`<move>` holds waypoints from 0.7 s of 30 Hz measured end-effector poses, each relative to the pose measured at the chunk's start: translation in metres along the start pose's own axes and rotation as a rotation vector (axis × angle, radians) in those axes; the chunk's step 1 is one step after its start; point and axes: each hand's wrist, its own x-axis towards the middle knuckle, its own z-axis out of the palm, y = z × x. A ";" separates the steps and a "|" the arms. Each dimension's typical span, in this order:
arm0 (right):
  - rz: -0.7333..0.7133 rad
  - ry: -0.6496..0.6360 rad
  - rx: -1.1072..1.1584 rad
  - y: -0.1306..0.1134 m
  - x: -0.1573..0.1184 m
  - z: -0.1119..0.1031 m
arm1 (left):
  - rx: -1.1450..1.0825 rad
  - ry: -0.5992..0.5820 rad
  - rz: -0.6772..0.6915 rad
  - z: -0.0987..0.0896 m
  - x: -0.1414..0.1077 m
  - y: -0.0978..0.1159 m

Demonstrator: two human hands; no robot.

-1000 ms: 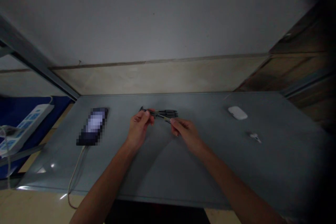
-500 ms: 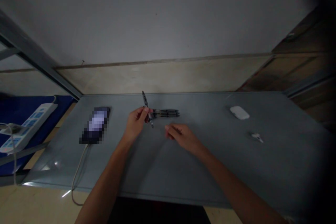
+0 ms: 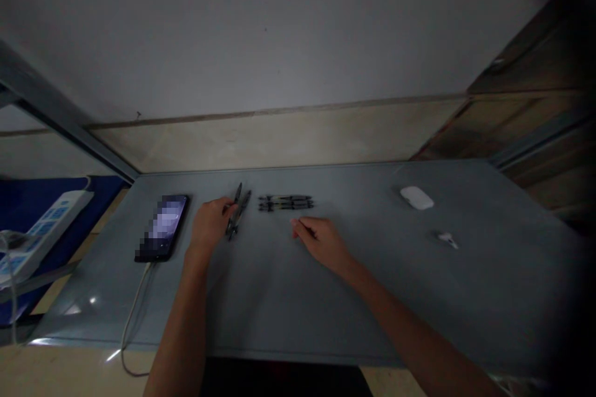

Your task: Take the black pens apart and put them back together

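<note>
My left hand is closed, its fingertips pinching a dark pen that slants across the tabletop. Right beside it, at nearly the same slant, is a second dark pen. Several more pens lie side by side, pointing left to right, just beyond and between my hands. My right hand rests near the table's middle with its fingers curled in; nothing shows in them. It is close to the row of pens but apart from it.
A phone with a charging cable lies to the left on the grey table. To the right are a white earbud case and a small white earbud. A power strip sits beyond the table's left side; a wall borders the back.
My left hand has moved left, away from the row of pens, and the pen it holds now slants the other way. A second slanted pen shows beside it. My right hand stays nearly still.
</note>
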 end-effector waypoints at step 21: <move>-0.252 0.160 -0.515 0.016 0.003 -0.005 | 0.072 0.307 0.196 0.007 -0.013 0.035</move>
